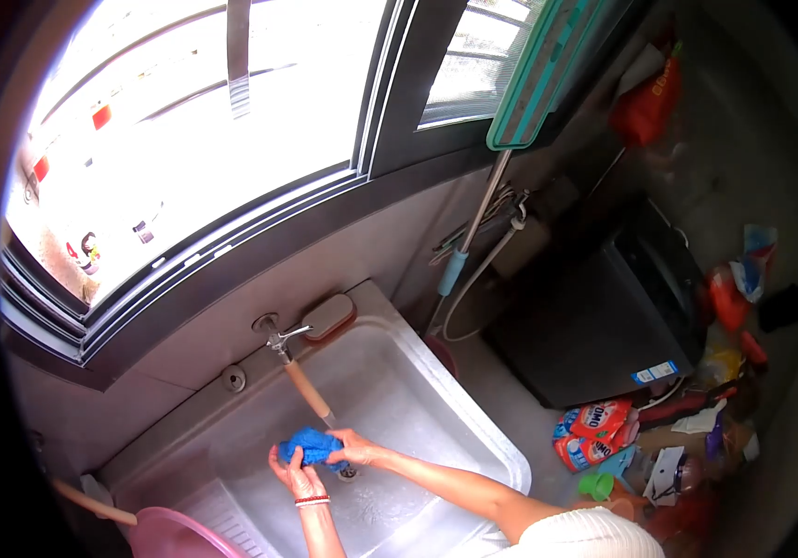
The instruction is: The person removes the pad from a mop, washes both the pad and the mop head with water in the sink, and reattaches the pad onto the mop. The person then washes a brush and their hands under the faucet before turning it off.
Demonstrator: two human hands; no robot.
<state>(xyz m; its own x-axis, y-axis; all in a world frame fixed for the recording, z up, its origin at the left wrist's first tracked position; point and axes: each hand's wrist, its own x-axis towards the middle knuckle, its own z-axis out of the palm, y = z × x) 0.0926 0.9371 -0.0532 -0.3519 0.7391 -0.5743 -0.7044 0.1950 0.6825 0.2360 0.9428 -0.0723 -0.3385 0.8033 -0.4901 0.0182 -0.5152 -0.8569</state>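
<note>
Over the sink (390, 353), a bunched blue cloth (311, 445) is held between my two hands. My left hand (300, 478), with a red and white bracelet at the wrist, is closed around its left and lower side. From the right, my right hand (356, 448) grips the other end of the cloth. Just above them, a pinkish hose (307, 389) hangs from the metal tap (275, 339), and water seems to run from its end. The drain (348, 473) lies below the cloth, partly covered by it.
A soap box (329, 317) sits on the sink's back ledge. At the lower left is a pink basin (176, 535). To the right stand a dark washing machine (594, 316), red detergent bags (594, 432) and clutter. A mop (473, 223) leans by the window.
</note>
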